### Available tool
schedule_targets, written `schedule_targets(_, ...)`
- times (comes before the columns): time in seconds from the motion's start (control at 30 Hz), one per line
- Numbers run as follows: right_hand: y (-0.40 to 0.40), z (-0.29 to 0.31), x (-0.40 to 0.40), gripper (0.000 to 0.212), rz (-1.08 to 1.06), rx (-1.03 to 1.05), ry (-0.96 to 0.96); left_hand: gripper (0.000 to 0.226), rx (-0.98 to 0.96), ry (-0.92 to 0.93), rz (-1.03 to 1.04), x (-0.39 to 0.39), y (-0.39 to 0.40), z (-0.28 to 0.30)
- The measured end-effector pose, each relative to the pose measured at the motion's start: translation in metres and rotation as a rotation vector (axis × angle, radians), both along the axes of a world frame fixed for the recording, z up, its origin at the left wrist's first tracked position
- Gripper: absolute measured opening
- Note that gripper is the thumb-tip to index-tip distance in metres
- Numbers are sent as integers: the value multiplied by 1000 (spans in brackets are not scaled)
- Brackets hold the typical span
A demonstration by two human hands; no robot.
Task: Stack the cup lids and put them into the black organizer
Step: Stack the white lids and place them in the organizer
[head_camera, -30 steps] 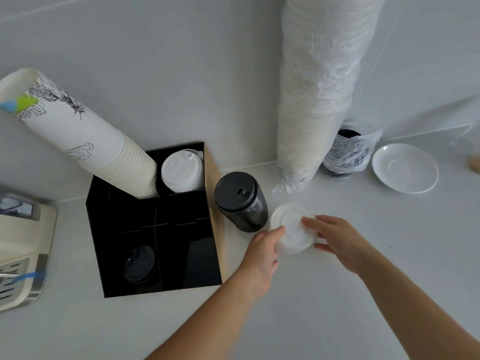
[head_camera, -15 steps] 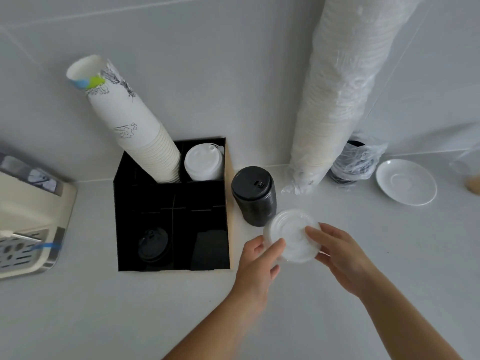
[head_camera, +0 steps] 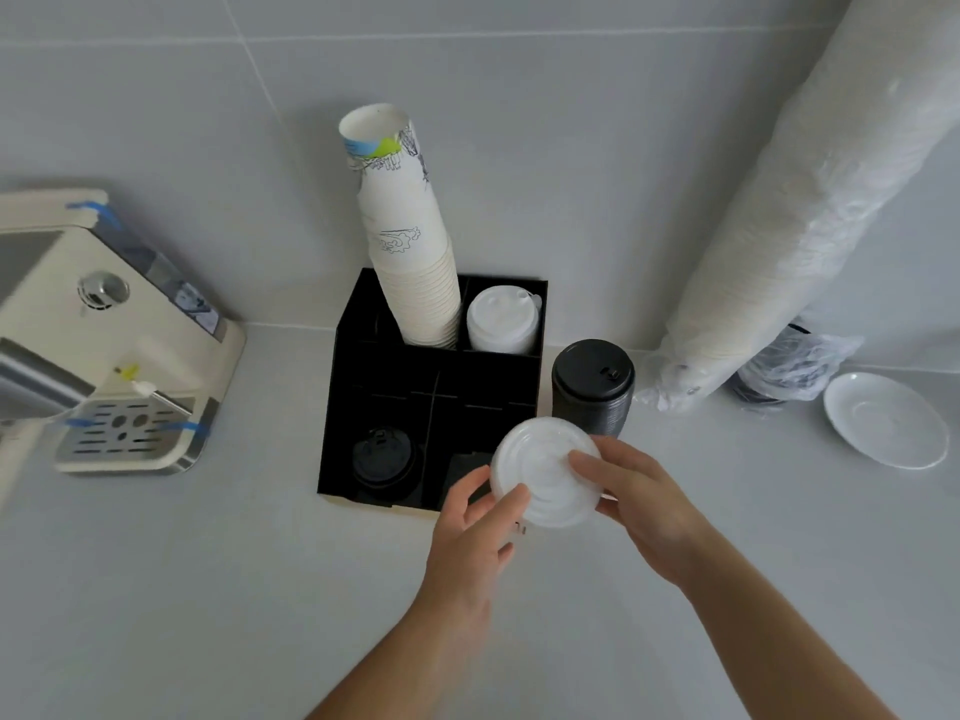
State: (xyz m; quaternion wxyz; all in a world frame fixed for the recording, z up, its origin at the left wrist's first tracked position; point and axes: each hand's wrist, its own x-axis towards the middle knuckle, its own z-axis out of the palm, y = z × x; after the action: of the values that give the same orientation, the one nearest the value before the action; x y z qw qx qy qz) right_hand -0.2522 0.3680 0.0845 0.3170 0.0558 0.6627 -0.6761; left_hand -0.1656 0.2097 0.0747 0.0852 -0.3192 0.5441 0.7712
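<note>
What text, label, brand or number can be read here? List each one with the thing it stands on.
None can be read.
Stack of white paper cups: line drawings and a blue-green band, no legible words.
Cream coffee machine: picture sticker on its side, blurred.
Black lid stack beside the black organizer: raised mark on top, too small.
Translucent white cup lids in both hands: plain ridges.

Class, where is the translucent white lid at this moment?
In the head view, the translucent white lid is held between the left hand and right hand, above the black organizer's front right corner.
</note>
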Motion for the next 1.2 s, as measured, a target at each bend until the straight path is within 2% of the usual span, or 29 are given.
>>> schedule_targets(0.13, -34, 4, -8, 26, 88, 90, 25, 53, 43, 4, 69, 5, -20, -1)
schedule_targets(0.23, -64, 5, -15, 27, 185, 238, 85, 56, 120, -12, 92, 8, -35, -6)
schedule_targets(0.33, -90, 6, -22, 27, 256, 424, 186, 38, 206, -47, 146, 4, -43, -9)
schedule_targets(0.5, -119, 7, -31, 42, 382, 630, 264, 57, 290, -113, 236, -6, -49, -16)
schedule_targets(0.67, -130, 1, -40, 40, 393, 642, 135, 54, 329, -173, 295, -11, -51, -22)
schedule_targets(1.0, -138, -2, -54, 36, 458, 668, 63, 53, 366, -214, 332, -16, -52, -26)
schedule_targets(1.1, -136, -7, -55, 36, 470, 699, 105, 45, 398, -217, 337, -20, -52, -29)
schedule_targets(1.2, -132, -12, -53, 39, 473, 780, 249, 23, 393, -230, 315, -24, -51, -33)
